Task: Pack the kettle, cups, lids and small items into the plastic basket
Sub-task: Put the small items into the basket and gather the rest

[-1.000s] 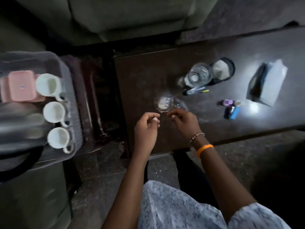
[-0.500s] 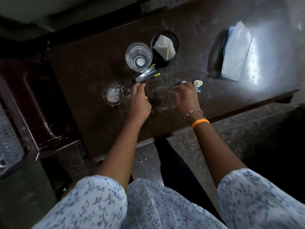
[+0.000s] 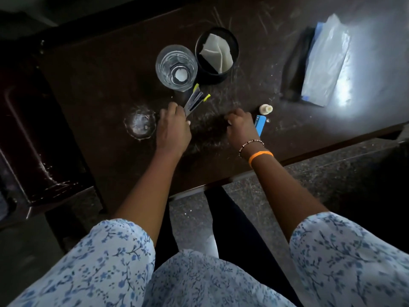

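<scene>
Glass tumbler (image 3: 176, 67) holds a white disc; left hand (image 3: 173, 126) grips pens (image 3: 194, 100), right hand (image 3: 240, 127) unclear.

clear glass (image 3: 176, 67) upright mid-table, black cup (image 3: 217, 56) touching it holding paper, pens (image 3: 194, 100) just in front, clear lid (image 3: 140, 122) flat at left, blue item (image 3: 259, 124) and small white bottle (image 3: 265, 109) right

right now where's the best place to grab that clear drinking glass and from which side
Probably around the upper wall of the drinking glass, coming from its left. It stands upright with the open mouth up; the black cup sits close on its right and the pens lie along its near side.
</scene>
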The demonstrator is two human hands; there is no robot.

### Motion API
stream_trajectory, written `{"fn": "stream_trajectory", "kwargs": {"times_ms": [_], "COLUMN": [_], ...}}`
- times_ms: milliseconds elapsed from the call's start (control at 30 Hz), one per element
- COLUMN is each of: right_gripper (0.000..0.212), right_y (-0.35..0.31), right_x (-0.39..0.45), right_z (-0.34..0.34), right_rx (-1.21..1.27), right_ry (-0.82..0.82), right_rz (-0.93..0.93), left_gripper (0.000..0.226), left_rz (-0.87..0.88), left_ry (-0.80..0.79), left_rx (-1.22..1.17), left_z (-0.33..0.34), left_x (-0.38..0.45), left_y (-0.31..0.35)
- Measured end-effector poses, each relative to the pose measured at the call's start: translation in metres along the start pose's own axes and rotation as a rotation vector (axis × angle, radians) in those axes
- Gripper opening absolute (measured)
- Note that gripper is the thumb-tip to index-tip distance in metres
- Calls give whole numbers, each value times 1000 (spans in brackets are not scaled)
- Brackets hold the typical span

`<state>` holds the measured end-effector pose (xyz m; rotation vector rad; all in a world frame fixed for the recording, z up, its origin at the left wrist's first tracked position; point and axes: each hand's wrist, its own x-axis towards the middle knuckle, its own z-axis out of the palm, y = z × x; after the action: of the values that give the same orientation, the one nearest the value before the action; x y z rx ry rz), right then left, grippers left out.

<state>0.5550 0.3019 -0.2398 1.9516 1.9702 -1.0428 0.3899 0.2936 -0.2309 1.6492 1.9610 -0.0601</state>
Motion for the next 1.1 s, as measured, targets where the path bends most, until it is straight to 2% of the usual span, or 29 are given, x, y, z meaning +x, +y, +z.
{"fn": "stream_trajectory", "kwargs": {"times_ms": [100,167,333,533,700,833,967,1100], "right_gripper": [37,35,25,15,20,14,14,20], "right_y": [-4,-6,-22,-67,-142,-223,-307,-386], "right_x": [2,3,3,-23,-53,-69,-79,-84], "right_z": [7,10,12,26,42,53,66,73], "right_rx": [4,17,112,315,349,389,404,393], "right_ry": [36,69,74,74,84,62,21,74], "right_rz": [-18,-12,65,165,-34,-177,-320,-461], "left_gripper": [47,49,28,15,13,14,17,18], "left_rz": [-87,-103,-84,-212,-408,-495,-565,-637], "left_ry": [8,-12,-22,9,174,363,563,665], "left_rx": [-79,-84,-76,-322,-491,-618,-676,-662], "left_z": [0,2,0,-18,-57,-103,-149,-177], "left_x": [14,24,21,-46,-113,-151,-176,-191], "left_y": [6,9,1,-53,-117,-176,-235,-291]}}
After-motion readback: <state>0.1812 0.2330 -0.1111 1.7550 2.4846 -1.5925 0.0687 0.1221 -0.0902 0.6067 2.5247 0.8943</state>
